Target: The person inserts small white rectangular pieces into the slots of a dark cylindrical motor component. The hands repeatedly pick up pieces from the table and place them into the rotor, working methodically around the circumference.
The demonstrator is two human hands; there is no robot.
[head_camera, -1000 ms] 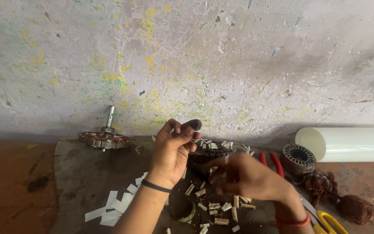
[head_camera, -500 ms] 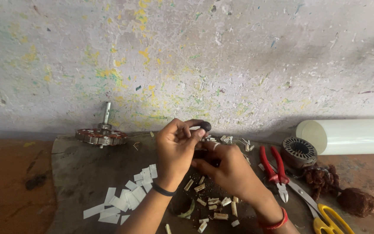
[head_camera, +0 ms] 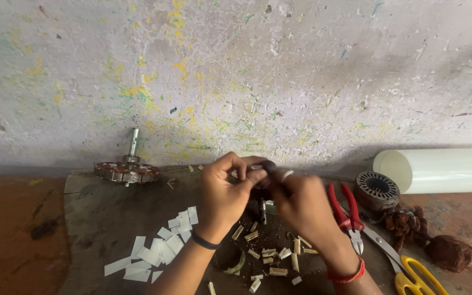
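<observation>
My left hand and my right hand meet over the middle of a dark mat. Together they pinch a small dark round part with a short metal shaft hanging below it. My fingers hide most of the part. Beneath the hands lie several short pale cut pieces. A black band circles my left wrist and a red one my right.
A rotor with an upright shaft stands at the mat's far left. White paper strips lie front left. To the right are red-handled pliers, yellow-handled scissors, a round stator, brown wire clumps and a white roll. A spattered wall rises behind.
My right hand has come up from the mat to join the left on the small dark part. The view has shifted slightly, showing the pliers and scissors more fully.
</observation>
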